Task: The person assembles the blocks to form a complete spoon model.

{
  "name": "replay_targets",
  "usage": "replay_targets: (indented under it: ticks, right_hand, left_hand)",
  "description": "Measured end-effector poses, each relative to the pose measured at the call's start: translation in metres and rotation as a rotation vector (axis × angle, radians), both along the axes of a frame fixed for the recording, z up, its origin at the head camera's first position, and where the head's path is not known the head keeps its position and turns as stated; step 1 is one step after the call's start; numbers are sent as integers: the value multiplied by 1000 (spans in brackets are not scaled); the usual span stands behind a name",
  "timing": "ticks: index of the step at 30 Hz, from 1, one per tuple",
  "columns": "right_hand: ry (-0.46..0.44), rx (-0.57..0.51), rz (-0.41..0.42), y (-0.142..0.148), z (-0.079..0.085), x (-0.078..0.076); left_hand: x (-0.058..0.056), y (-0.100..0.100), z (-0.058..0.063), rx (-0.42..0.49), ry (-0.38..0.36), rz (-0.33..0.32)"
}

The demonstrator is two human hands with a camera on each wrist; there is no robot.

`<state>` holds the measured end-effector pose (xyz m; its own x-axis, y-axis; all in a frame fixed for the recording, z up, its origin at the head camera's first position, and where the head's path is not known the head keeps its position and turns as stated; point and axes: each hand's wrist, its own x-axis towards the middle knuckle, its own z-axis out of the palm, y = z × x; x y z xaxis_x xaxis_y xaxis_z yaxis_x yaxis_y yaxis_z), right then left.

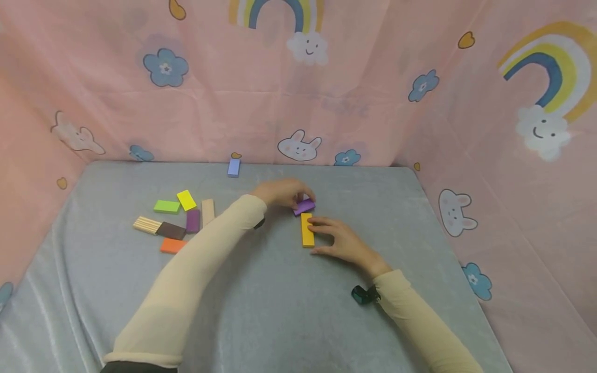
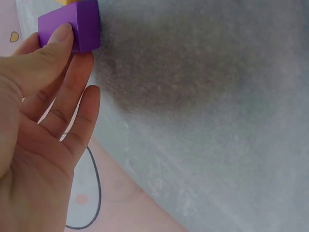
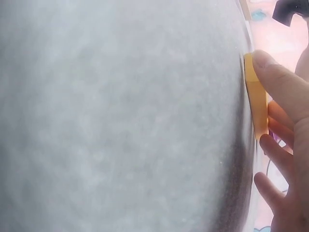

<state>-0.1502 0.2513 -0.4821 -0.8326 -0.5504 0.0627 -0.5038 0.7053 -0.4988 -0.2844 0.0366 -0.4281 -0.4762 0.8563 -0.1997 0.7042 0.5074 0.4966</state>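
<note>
Thumb and fingers of my left hand [image 1: 281, 192] pinch a purple block [image 1: 304, 207], which lies at a slant just beyond the far end of a yellow block [image 1: 307, 230]. The left wrist view shows the thumb on the purple block's [image 2: 60, 29] face, with a bit of yellow behind it. My right hand [image 1: 342, 241] curves around the right side of the yellow block. In the right wrist view its thumb is at one end of the yellow block [image 3: 256, 96] and other fingers are along it. Whether the two blocks touch is hard to tell.
At left on the grey cloth [image 1: 261, 311] lies a group of blocks: green [image 1: 167, 206], yellow [image 1: 186, 200], dark purple [image 1: 193, 221], brown [image 1: 171, 230], orange [image 1: 172, 245], tan [image 1: 208, 211] and a striped one [image 1: 146, 225]. A blue block [image 1: 233, 168] sits by the back curtain.
</note>
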Motion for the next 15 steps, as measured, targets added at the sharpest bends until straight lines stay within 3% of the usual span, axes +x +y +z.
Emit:
replay_targets:
  ticks: [9, 15]
  right_hand:
    - [-1, -2, 4, 0, -1, -1]
    - [-3, -14, 7, 1, -2, -2]
  left_hand:
    - [2, -1, -8, 9, -8, 6]
    - [4, -1, -11, 9, 25, 30]
